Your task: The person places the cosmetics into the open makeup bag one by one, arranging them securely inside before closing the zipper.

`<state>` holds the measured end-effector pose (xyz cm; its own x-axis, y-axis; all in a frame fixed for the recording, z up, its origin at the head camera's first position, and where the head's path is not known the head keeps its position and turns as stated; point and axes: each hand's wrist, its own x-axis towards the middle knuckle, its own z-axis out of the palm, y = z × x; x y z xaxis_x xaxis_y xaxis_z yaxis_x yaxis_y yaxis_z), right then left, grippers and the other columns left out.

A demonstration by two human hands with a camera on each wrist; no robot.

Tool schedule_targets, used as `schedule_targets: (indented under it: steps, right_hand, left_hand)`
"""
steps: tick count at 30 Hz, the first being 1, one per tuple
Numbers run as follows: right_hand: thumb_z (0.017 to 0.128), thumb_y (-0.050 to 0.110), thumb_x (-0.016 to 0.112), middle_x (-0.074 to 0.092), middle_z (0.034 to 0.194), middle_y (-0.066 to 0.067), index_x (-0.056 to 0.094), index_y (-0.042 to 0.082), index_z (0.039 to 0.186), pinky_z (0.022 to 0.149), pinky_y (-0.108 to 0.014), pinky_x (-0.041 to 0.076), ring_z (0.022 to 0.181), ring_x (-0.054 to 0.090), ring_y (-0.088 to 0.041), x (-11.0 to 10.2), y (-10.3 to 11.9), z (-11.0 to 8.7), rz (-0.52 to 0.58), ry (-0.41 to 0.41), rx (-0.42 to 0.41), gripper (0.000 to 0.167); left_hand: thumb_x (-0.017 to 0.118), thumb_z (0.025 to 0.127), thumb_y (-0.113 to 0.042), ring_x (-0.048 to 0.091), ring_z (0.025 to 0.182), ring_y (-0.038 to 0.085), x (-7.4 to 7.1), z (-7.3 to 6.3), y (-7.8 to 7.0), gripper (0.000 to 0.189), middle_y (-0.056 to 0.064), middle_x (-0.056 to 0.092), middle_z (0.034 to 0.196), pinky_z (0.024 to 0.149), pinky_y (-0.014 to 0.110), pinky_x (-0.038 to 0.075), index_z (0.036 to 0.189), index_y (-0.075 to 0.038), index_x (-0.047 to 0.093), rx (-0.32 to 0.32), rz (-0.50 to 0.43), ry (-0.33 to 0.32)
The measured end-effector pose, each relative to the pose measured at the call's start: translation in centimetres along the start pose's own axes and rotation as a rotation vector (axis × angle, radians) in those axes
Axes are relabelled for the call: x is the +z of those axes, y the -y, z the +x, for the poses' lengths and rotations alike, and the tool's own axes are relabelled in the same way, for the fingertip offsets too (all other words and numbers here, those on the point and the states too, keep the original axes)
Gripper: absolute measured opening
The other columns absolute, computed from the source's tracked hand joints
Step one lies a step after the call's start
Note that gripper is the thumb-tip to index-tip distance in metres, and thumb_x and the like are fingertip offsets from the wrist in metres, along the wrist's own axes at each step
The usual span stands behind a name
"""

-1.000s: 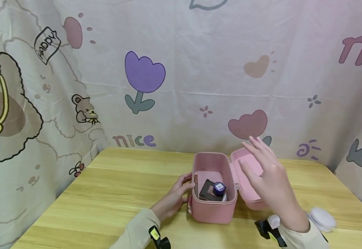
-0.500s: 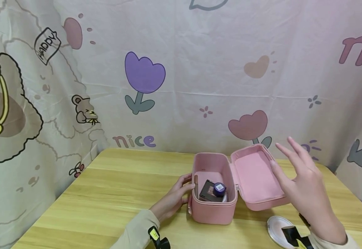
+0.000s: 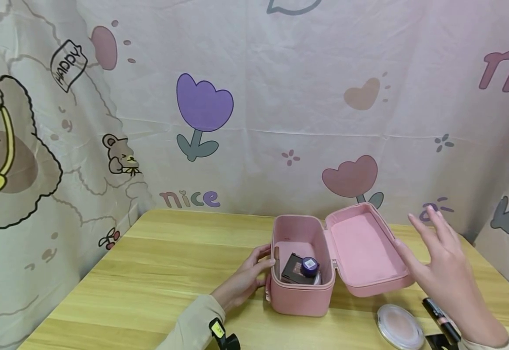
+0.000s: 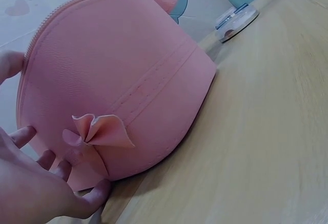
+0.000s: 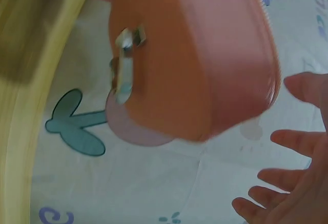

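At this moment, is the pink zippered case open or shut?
Open: the pink zippered case has its lid swung out toward the right hand, and a dark palette shows inside.

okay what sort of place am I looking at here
Probably an indoor tabletop set dressed for filming: cartoon-printed cloth hanging behind a wood-grain table, and a black device at the person's left cuff.
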<state>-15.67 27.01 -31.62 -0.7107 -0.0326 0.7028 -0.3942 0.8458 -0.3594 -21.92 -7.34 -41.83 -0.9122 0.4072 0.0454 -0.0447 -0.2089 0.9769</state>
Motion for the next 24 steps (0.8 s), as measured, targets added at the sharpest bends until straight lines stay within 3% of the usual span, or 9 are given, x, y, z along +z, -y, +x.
schedule_targets:
  steps: [6, 11, 17, 24]
  right_hand:
    - [0.092, 0.022, 0.065, 0.03, 0.15, -0.027, 0.048, -0.004, 0.137, 0.106, -0.067, 0.011, 0.139, 0.019, -0.046, -0.4, -1.2, -0.3, -0.003, 0.002, -0.023, 0.054]
    - [0.1, 0.022, 0.052, 0.032, 0.146, -0.032, 0.043, -0.006, 0.139, 0.104, -0.069, 0.012, 0.132, 0.024, -0.054, -0.8, -2.0, -0.3, -0.021, 0.042, 0.071, 0.049]
    - [0.098, 0.024, 0.054, 0.044, 0.127, -0.04, 0.047, -0.012, 0.131, 0.09, -0.07, 0.029, 0.112, 0.04, -0.059, -1.0, -2.8, -0.3, -0.118, 0.049, 0.179, 0.049]
    - [0.095, 0.029, 0.057, 0.049, 0.115, -0.043, 0.047, -0.015, 0.124, 0.075, -0.065, 0.038, 0.097, 0.049, -0.058, -2.1, -4.3, 0.3, -0.212, 0.221, 0.268, 0.053]
  left_hand:
    - [0.051, 0.098, -0.02, 0.035, 0.13, 0.034, 0.0, 0.1, 0.0, 0.061, 0.023, 0.019, 0.152, 0.093, 0.041, 0.043, 0.148, 0.001, 0.023, -0.003, 0.01, -0.003]
    - [0.051, 0.098, -0.02, 0.033, 0.131, 0.036, 0.1, -0.1, -0.1, 0.063, 0.023, 0.018, 0.152, 0.094, 0.041, 0.042, 0.149, 0.001, 0.022, -0.003, 0.011, 0.002]
    - [0.05, 0.098, -0.02, 0.03, 0.134, 0.038, 0.2, -0.1, -0.1, 0.061, 0.023, 0.017, 0.152, 0.095, 0.042, 0.042, 0.148, 0.002, 0.022, -0.002, 0.015, 0.006]
    - [0.051, 0.098, -0.022, 0.03, 0.133, 0.037, 0.1, -0.2, -0.2, 0.064, 0.022, 0.018, 0.153, 0.095, 0.042, 0.042, 0.149, 0.001, 0.021, -0.01, 0.016, -0.002]
